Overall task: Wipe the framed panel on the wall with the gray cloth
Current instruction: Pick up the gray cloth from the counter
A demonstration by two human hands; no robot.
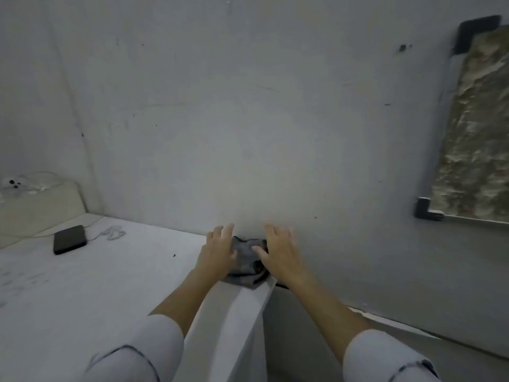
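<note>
The gray cloth (246,261) lies crumpled on the far corner of a white surface, right against the wall. My left hand (219,250) rests on its left side with fingers straight and spread. My right hand (279,250) lies on its right side, fingers stretched out, thumb touching the cloth. Neither hand curls round the cloth. The framed panel (473,128) hangs on the wall at the far right, a mottled beige-brown face with black corner brackets; its right part runs out of view.
The white surface (110,271) spreads to the left and ends at an edge (248,312) below my hands. A black phone (69,239) with a white cable lies at its back left. A white power strip (16,184) sits on a ledge beyond.
</note>
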